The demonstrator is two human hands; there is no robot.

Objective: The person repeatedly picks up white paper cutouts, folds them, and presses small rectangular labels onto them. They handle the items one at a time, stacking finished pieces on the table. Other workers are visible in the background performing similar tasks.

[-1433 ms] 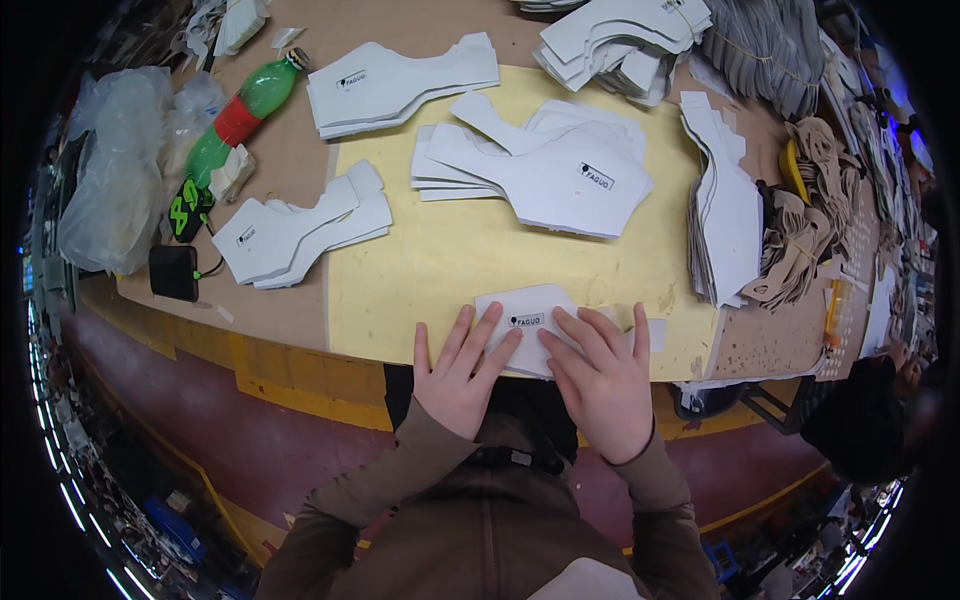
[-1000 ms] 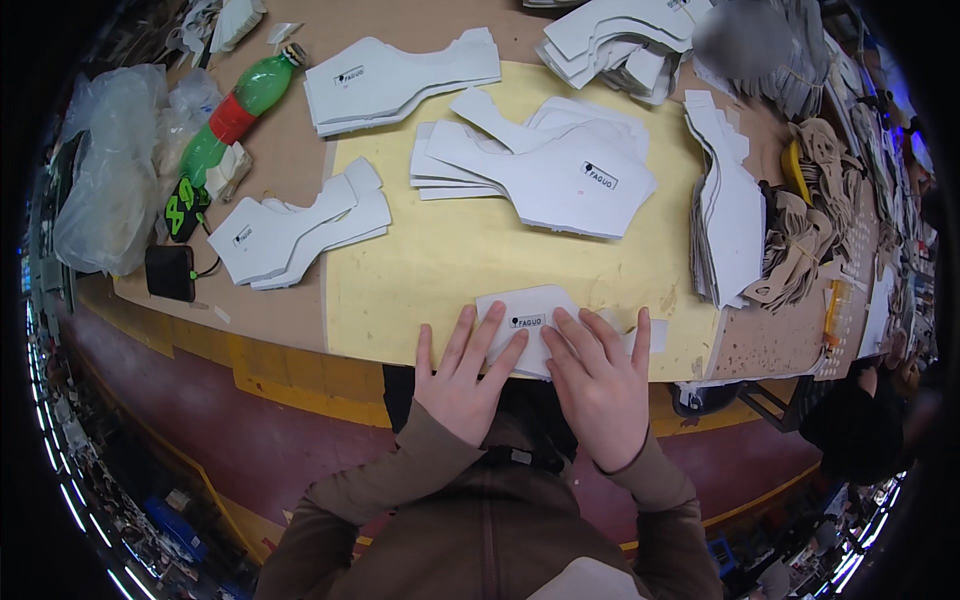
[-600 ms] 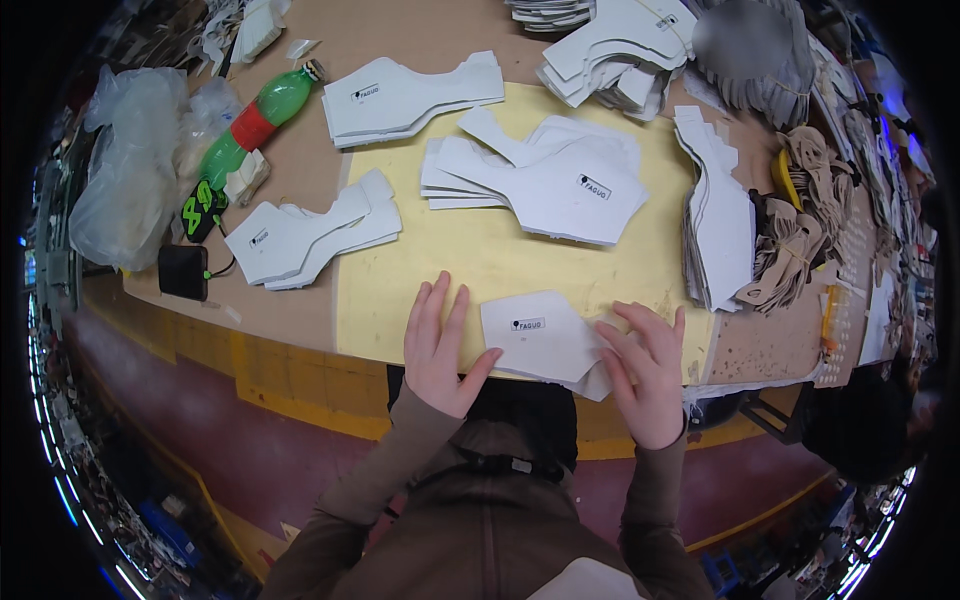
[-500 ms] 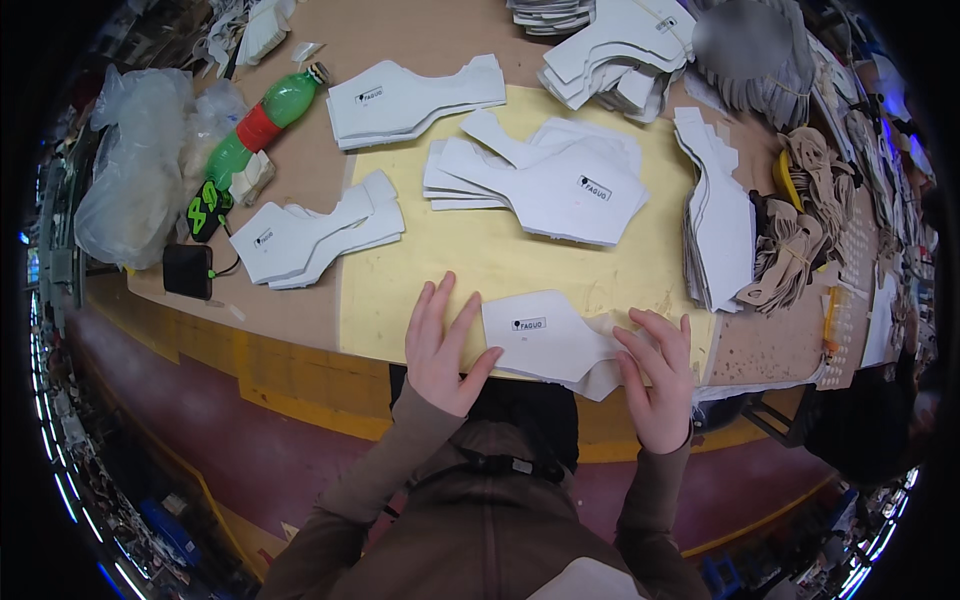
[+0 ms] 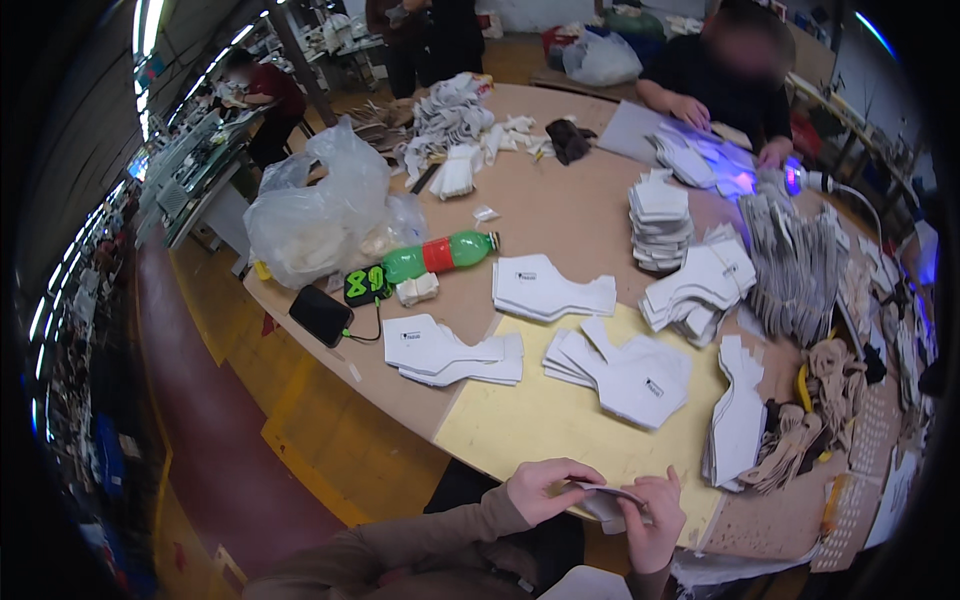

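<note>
My left hand (image 5: 545, 490) and my right hand (image 5: 655, 518) hold one white cut fabric piece (image 5: 607, 496) between them, seen edge-on just off the near edge of the table. My left fingers curl over its left end; my right hand grips its right end from below. Ahead of my hands lies a yellow board (image 5: 540, 420) with a fanned pile of white pieces (image 5: 625, 375) on it.
More white stacks (image 5: 450, 352), (image 5: 550, 292), (image 5: 700, 285), (image 5: 737, 420) lie on the brown table (image 5: 560, 215). A green bottle (image 5: 440, 255), a black phone (image 5: 320, 315) and a clear plastic bag (image 5: 310, 215) sit at the left. A person (image 5: 730, 75) works at the far side.
My hands lifted the white piece off the yellow board and turned it edge-on near my body. The view has tipped up, showing the whole table and the room behind.
</note>
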